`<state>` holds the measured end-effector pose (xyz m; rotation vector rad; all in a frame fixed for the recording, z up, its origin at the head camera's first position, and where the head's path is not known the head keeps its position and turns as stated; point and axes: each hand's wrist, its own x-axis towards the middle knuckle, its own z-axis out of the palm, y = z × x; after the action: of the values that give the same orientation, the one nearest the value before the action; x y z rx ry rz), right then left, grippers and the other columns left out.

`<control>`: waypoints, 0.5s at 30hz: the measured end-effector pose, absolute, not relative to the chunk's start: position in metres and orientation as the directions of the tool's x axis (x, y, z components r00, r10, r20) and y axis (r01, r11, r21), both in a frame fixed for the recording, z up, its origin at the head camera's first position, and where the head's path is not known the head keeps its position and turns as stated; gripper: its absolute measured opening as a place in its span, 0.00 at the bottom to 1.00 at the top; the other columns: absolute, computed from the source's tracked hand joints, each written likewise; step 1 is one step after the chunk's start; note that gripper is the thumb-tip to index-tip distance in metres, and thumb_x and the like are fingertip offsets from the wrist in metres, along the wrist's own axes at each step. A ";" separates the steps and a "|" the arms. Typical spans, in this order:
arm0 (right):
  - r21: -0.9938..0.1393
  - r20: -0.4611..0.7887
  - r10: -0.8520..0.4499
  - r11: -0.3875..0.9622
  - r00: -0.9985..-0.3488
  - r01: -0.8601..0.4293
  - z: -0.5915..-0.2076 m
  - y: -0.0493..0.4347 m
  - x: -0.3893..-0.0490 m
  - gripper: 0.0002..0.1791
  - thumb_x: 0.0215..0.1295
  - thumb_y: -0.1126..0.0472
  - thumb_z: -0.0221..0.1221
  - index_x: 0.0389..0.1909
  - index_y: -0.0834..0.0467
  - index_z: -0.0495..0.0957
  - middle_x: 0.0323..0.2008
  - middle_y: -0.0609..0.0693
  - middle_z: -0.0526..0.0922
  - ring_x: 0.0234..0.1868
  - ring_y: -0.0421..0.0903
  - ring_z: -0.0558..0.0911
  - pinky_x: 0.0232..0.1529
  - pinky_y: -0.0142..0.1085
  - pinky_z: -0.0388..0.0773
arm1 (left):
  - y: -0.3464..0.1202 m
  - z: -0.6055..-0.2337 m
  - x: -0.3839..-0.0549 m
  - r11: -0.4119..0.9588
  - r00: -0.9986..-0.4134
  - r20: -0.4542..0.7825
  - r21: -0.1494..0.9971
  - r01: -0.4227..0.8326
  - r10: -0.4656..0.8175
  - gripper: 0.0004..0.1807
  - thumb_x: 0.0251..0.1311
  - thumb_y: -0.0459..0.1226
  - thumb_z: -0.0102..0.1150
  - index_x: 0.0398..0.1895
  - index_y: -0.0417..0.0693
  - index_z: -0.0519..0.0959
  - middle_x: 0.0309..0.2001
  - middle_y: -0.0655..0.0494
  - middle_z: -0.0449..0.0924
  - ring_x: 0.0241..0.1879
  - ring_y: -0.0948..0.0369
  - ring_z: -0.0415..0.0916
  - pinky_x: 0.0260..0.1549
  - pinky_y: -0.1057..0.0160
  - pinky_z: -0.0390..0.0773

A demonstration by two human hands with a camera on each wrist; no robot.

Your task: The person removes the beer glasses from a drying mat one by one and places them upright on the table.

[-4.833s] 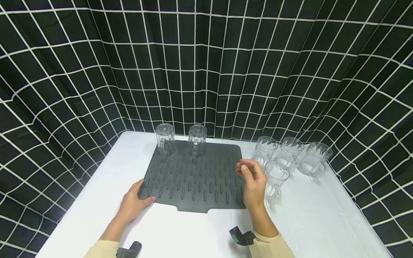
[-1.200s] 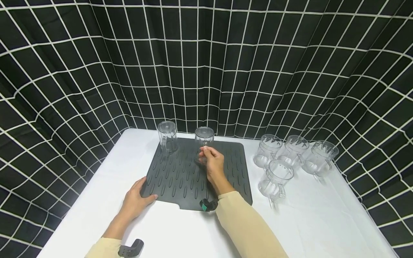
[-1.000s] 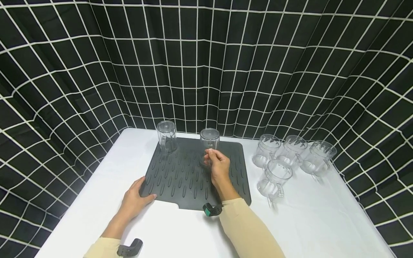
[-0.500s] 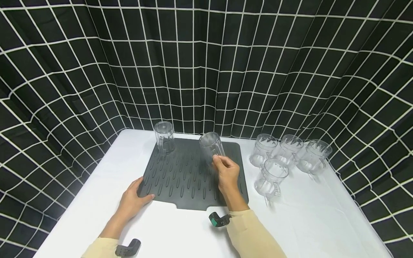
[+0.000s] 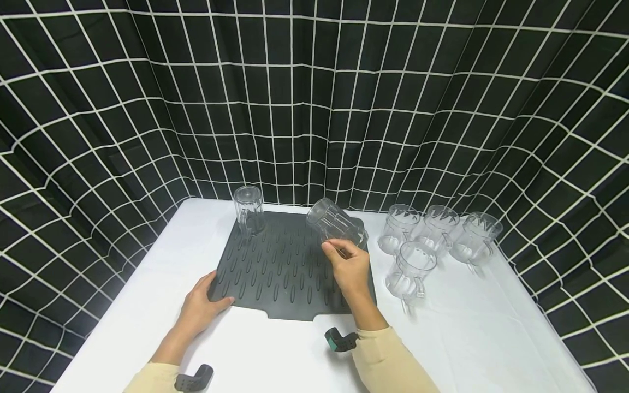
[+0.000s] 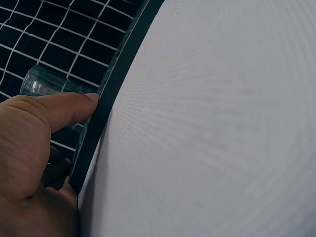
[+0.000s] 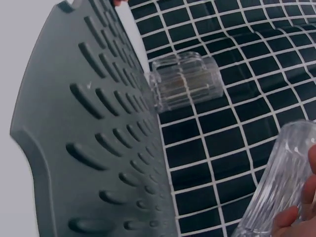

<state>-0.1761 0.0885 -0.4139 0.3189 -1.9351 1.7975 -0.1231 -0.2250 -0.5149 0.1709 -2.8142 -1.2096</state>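
My right hand [image 5: 350, 268] pinches a clear glass mug [image 5: 339, 222] at its handle side, over the right back part of a dark grey ribbed drying mat [image 5: 290, 311]. The mug is tilted, base to the upper left and mouth to the lower right. Its ribbed wall [image 7: 279, 177] shows at the right of the right wrist view. My left hand [image 5: 199, 305] rests at the mat's front left corner, thumb on the front edge, fingers along the left side. Another glass mug [image 5: 249, 210] stands upside down at the mat's back left.
Several upright glass mugs stand on the white table [image 5: 491, 327] right of the mat, the nearest mug [image 5: 411, 270] in front of the others. A black curtain [image 5: 314, 109] with a white grid closes off the back and sides.
My right hand came from beside the mat's right edge to the second upside-down mug, took hold of it, and brought it off its place, rightward, tipping it over. My left hand stays at the corner.
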 end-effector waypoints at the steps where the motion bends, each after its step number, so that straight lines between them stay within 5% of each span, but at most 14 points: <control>1: -0.869 0.494 0.143 0.124 -0.858 -0.480 -0.413 0.089 -0.175 0.05 0.55 0.71 0.67 0.30 0.70 0.82 0.31 0.57 0.85 0.38 0.46 0.85 0.51 0.36 0.78 | -0.225 -0.515 -0.123 0.683 -0.991 0.025 0.727 -0.072 -0.132 0.47 0.56 0.42 0.67 0.72 0.33 0.53 0.71 0.33 0.51 0.68 0.36 0.50 0.65 0.38 0.52; 7: -0.849 0.521 0.115 0.169 -0.846 -0.500 -0.410 0.093 -0.171 0.07 0.50 0.71 0.71 0.26 0.69 0.82 0.28 0.57 0.83 0.35 0.49 0.86 0.45 0.33 0.81 | -0.225 -0.515 -0.123 0.689 -0.991 0.031 0.722 -0.069 -0.131 0.47 0.56 0.42 0.67 0.72 0.32 0.53 0.70 0.32 0.51 0.68 0.35 0.51 0.65 0.38 0.53; 15: -0.847 0.526 0.049 0.125 -0.849 -0.517 -0.409 0.098 -0.168 0.03 0.55 0.76 0.65 0.29 0.73 0.81 0.31 0.60 0.83 0.37 0.51 0.84 0.49 0.35 0.79 | -0.225 -0.516 -0.124 0.689 -0.992 0.016 0.721 -0.077 -0.127 0.47 0.56 0.42 0.67 0.72 0.32 0.53 0.71 0.32 0.51 0.68 0.36 0.51 0.65 0.39 0.53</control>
<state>-0.1680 0.0978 -0.4085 0.4507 -1.9814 1.7723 -0.1236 -0.2253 -0.5159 0.1711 -2.8273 -1.2016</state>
